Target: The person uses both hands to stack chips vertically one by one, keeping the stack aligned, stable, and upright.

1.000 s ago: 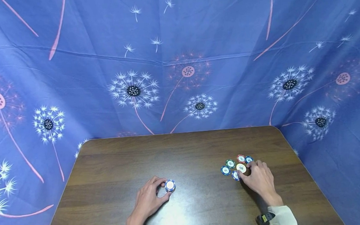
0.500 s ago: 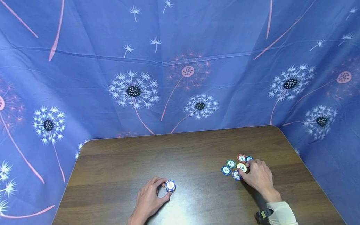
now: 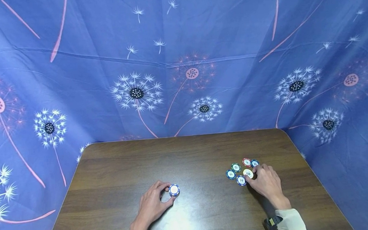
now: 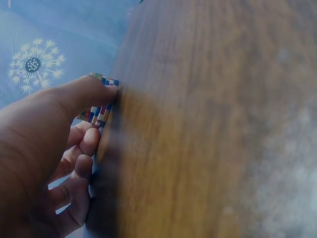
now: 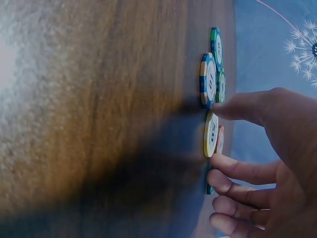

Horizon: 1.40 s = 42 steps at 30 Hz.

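My left hand (image 3: pixel 151 204) grips a short stack of poker chips (image 3: pixel 174 189) left of the table's middle. Its thumb and index finger press the stack's sides; in the left wrist view the striped edges of several stacked chips (image 4: pixel 101 113) show beside the thumb. To the right, my right hand (image 3: pixel 267 184) pinches a yellow poker chip marked 50 (image 3: pixel 248 174) by its edge between thumb and fingertips. Around that chip lie a blue-edged chip marked 10 (image 3: pixel 241 181), another blue chip (image 3: pixel 230 174), a green chip (image 3: pixel 236 167), a red chip (image 3: pixel 246 162) and a dark blue chip (image 3: pixel 254 163).
The brown wood-grain table (image 3: pixel 126 158) has rounded far corners. A blue dandelion-print cloth (image 3: pixel 232 72) hangs behind it and along both sides. Light glares off the tabletop near the front middle.
The yellow chip and the chip marked 10 have shifted slightly toward the person, the right hand moving with them. The left hand and its stack stay in place.
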Each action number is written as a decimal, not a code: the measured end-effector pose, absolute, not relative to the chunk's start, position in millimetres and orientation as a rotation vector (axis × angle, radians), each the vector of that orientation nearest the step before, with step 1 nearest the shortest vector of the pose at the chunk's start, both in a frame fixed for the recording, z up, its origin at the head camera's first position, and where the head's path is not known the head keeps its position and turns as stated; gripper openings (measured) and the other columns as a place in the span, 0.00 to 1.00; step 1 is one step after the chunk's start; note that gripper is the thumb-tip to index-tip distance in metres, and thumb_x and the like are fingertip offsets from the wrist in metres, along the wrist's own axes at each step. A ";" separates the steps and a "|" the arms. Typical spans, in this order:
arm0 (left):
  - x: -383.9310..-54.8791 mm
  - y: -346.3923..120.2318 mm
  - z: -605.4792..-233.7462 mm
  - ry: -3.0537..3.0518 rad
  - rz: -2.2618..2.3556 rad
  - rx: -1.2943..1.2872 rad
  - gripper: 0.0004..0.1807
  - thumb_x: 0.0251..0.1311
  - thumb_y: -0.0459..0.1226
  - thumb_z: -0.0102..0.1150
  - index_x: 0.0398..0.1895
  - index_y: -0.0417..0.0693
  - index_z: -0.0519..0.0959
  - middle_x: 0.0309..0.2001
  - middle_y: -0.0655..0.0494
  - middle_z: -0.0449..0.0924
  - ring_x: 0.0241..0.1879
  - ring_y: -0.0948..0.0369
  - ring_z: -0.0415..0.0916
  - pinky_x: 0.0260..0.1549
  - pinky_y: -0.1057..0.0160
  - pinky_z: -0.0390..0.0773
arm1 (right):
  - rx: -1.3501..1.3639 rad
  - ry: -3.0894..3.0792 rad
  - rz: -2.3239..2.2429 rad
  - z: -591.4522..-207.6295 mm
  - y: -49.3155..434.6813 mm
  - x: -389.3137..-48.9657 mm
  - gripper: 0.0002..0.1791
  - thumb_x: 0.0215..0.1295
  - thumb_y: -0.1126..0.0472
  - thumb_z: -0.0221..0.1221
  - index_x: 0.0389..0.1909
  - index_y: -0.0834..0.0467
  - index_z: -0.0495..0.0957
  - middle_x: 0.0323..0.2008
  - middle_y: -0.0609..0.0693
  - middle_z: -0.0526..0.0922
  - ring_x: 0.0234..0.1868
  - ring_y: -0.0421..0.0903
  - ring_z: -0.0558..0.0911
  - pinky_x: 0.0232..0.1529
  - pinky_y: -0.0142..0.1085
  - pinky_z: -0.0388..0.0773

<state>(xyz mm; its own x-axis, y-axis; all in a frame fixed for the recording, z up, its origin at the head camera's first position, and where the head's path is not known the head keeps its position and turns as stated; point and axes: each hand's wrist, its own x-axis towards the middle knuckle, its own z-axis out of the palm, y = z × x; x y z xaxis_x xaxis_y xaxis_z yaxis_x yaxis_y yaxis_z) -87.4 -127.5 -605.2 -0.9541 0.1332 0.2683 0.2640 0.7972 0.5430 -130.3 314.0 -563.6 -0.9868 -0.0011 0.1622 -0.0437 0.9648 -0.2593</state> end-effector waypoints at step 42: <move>-87.5 -127.3 -605.3 -2.803 -0.898 -0.282 0.23 0.48 0.51 0.82 0.50 0.64 0.89 0.39 0.76 0.77 0.32 0.72 0.67 0.28 0.65 0.67 | 0.303 -2.772 0.334 -560.0 305.4 -104.2 0.20 0.35 0.48 0.76 0.18 0.47 0.72 0.18 0.40 0.68 0.20 0.42 0.67 0.21 0.41 0.64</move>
<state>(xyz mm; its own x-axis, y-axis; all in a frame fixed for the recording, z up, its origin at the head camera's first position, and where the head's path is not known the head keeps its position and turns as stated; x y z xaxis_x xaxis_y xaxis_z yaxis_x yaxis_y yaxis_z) -87.5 -127.3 -605.3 -0.9649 0.1238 0.2317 0.2354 0.7989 0.5535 -104.2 305.4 -560.0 -0.9225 -0.1681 0.3474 -0.2458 0.9499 -0.1930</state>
